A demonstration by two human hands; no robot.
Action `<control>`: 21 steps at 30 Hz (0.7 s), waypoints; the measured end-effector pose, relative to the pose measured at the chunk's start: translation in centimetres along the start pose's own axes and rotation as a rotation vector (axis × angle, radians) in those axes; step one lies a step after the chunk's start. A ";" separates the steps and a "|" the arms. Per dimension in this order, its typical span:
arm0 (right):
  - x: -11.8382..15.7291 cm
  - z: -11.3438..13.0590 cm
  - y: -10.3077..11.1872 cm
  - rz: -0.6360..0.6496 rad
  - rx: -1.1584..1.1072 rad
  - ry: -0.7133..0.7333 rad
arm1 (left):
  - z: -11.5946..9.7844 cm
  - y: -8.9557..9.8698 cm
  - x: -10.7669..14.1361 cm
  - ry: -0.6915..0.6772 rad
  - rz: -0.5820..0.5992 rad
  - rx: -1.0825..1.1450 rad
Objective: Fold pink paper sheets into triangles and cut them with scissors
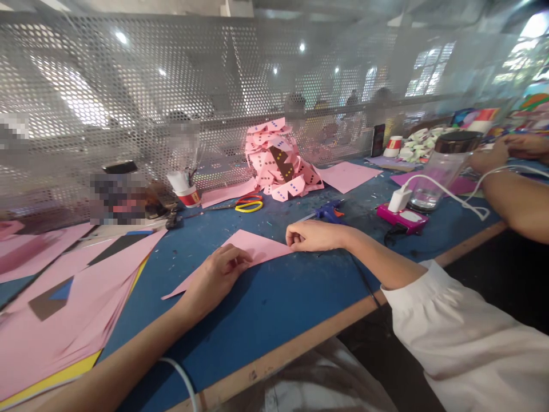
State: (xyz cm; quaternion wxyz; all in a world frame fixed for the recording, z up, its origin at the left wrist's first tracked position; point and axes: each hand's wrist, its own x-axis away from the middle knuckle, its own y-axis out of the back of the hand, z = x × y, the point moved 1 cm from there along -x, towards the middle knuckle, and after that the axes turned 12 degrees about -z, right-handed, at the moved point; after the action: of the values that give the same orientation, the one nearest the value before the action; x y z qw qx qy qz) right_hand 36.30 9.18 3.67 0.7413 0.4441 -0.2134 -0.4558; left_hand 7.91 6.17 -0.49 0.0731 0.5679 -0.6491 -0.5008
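A pink sheet of paper, folded into a triangle, lies on the blue table in front of me. My left hand rests over its near left side, fingers curled and pressed against the paper. At the sheet's right corner, my right hand is closed in a pinch on the tip. Just behind the right hand lies a blue glue gun. Scissors with red and yellow handles lie further back, left of the glue gun. Behind them stands a pink paper construction with dotted pieces.
Large pink sheets are stacked at the left. A red-and-white paper cup holds tools near the perforated metal screen. To the right are a magenta power adapter with a white charger, a glass jar and another person's arm.
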 end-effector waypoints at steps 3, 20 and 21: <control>0.0 0.1 0.0 0.002 0.009 0.020 | -0.4 0.1 0.1 -0.085 -0.001 0.002; -0.9 3.3 -2.2 -0.269 0.051 0.199 | -0.7 0.3 0.4 -0.399 -0.021 -0.205; -1.3 3.7 -2.7 -0.259 0.061 0.205 | -0.7 0.3 0.4 -0.406 -0.024 -0.212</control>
State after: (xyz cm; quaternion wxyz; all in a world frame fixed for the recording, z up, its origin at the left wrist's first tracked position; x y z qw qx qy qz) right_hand 31.69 8.07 3.34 0.6804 0.5344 -0.0915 -0.4931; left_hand 8.08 5.35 -0.14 -0.0058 0.4522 -0.5873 -0.6712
